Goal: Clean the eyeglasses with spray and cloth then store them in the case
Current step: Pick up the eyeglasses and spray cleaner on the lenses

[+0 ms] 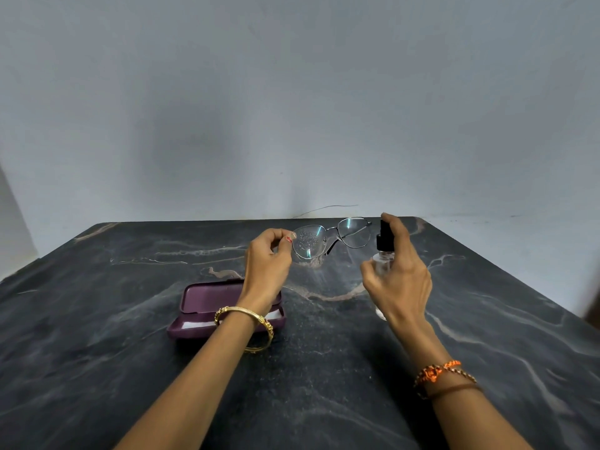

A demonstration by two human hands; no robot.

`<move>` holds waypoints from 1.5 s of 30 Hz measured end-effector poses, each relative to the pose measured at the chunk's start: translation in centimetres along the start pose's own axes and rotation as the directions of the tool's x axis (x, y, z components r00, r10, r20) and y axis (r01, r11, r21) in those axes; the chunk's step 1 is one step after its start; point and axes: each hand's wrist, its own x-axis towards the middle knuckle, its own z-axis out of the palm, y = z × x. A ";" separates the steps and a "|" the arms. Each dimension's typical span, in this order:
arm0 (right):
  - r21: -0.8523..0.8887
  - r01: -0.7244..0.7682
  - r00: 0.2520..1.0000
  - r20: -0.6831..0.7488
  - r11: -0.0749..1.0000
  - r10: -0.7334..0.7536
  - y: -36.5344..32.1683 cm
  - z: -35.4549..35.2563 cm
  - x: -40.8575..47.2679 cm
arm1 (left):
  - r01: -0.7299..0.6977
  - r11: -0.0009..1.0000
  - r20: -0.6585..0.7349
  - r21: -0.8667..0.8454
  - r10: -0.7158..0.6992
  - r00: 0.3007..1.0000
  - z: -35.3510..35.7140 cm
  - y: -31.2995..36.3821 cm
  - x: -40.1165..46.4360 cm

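My left hand (268, 258) pinches the left rim of thin metal-framed eyeglasses (331, 238), held up above the dark marble table (97, 319). The near lens carries fine droplets. In my right hand (397, 274) is a small clear spray bottle (383, 251) with a black nozzle; my index finger rests on top of the nozzle, which faces the glasses. An open purple eyeglass case (201, 306) lies on the table under my left wrist, with a white cloth (194, 324) inside, partly hidden by my arm.
A pale wall (292, 108) rises right behind the table's far edge, with a thin wire (324, 209) along its base. The table's right edge runs diagonally toward me.
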 end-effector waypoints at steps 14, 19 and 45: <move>0.148 -0.065 0.991 -0.109 0.987 0.081 0.7 0.1 -0.2 | 0.003 1.000 -0.009 -0.013 -0.003 1.000 -0.2 -0.3 -0.1; 0.231 -0.123 0.986 -0.086 0.965 0.146 0.8 0.6 -1.0 | 0.041 0.997 0.020 -0.065 -0.040 0.999 -0.2 -0.5 -0.4; 0.060 0.249 0.907 -0.363 0.967 -0.211 -1.3 -0.3 -1.4 | -0.147 0.989 -0.077 -0.022 0.145 0.986 -2.7 0.9 -0.2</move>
